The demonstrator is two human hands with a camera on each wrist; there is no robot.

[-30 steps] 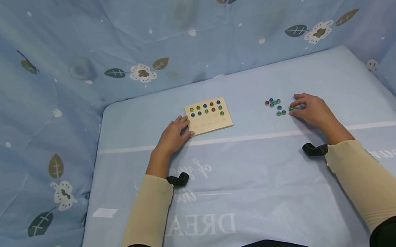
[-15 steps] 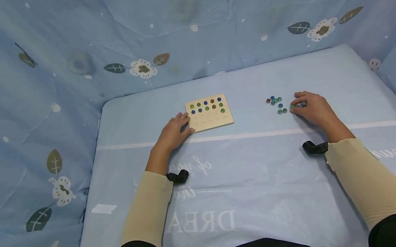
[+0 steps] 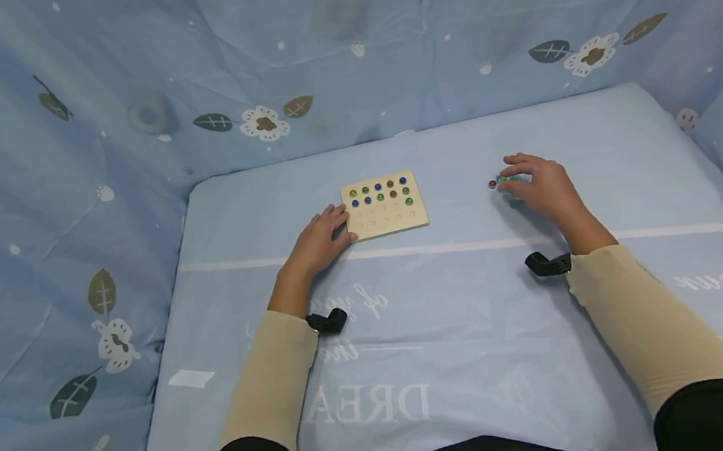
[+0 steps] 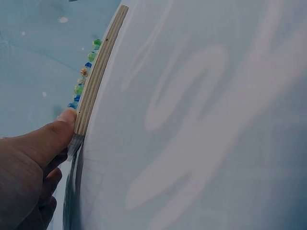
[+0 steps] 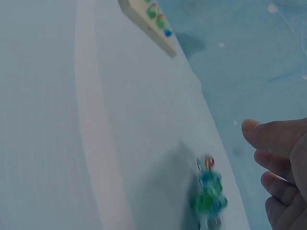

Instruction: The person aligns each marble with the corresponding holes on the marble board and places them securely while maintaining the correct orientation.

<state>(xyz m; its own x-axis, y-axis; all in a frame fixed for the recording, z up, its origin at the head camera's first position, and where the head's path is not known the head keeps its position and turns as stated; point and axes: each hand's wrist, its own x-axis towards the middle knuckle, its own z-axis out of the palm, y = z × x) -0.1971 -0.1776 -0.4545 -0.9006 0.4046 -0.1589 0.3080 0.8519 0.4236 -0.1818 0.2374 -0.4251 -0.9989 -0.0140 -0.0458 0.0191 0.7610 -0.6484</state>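
A pale wooden marble board lies on the bed-like surface. Green, blue and brownish glass marbles fill its two far rows, and one green marble sits at the right of the third row. My left hand holds the board at its left side, thumb at the near corner; in the left wrist view the thumb is against the board's end. Above the loose marbles, my right hand pinches what looks like a green marble. In the right wrist view the fingertips hide it. A reddish marble lies left of them.
A light blue printed cloth covers the flat surface. Patterned blue fabric hangs behind and at both sides. A whitish patch lies at the lower left. Black wrist cameras sit on both forearms.
My right hand has moved left and slightly away from me, rising over the loose marbles and covering most of them. The left hand and the board stay in place.
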